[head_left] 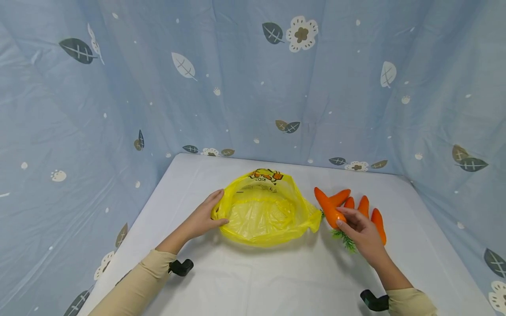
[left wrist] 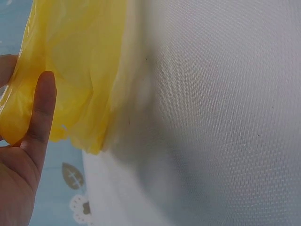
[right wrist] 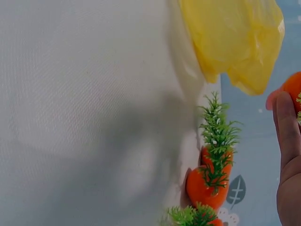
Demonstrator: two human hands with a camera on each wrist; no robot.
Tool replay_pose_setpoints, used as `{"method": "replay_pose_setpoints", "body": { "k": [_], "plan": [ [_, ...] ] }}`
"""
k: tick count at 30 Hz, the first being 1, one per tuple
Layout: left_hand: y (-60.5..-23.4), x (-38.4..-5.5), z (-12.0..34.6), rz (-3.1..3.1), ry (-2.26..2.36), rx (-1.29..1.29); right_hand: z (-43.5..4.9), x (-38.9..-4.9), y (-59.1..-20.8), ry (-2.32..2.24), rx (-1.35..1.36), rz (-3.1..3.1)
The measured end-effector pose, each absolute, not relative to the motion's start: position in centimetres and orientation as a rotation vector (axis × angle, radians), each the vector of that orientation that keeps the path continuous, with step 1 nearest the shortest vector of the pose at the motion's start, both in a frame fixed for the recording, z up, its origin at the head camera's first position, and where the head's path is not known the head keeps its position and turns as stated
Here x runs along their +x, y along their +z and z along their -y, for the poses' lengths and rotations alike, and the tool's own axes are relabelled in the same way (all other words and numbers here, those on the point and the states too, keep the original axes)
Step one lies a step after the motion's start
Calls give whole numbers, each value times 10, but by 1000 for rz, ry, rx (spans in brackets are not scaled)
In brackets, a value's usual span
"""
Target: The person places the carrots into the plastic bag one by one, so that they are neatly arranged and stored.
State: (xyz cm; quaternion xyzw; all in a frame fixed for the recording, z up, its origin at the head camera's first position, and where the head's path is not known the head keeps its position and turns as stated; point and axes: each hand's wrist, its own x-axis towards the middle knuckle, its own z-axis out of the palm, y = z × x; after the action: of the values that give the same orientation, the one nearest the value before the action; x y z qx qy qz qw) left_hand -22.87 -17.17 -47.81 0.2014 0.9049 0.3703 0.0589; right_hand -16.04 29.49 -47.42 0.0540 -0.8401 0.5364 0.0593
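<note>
Carrot (head_left: pixel 329 206) pinched by right fingers (head_left: pixel 352 213); bag (head_left: pixel 262 239) gripped by left fingers (head_left: pixel 211 202).
Side grip apparently used so bag is held open.

Blue leaf-print curtain (head_left: pixel 245 96), white table (head_left: pixel 276 276).

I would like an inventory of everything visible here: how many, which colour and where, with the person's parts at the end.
Table: one, white, below everything.
Curtain: count unclear, blue patterned, behind and on both sides.
Plastic bag: one, yellow, middle of the table.
Held carrot: one, orange, in the right hand.
Other carrots: four visible, orange, right of the bag.
Wrist devices: two, black, one per wrist.
Sleeves: two, beige, on the arms.
Hands: two, bare; left hand at the bag's rim.
</note>
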Motion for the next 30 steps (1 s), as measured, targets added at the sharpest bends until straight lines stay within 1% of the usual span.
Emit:
{"method": "replay_pose_setpoints", "body": {
  "k": [22, 30],
  "plan": [
    [-481, -230, 173, -2732, 1127, 610, -281, -165, -471, 1621, 174, 2544],
    [-479, -229, 172, -2730, 1130, 624, -282, -168, -472, 1654, 258, 2496]
  ]
}}
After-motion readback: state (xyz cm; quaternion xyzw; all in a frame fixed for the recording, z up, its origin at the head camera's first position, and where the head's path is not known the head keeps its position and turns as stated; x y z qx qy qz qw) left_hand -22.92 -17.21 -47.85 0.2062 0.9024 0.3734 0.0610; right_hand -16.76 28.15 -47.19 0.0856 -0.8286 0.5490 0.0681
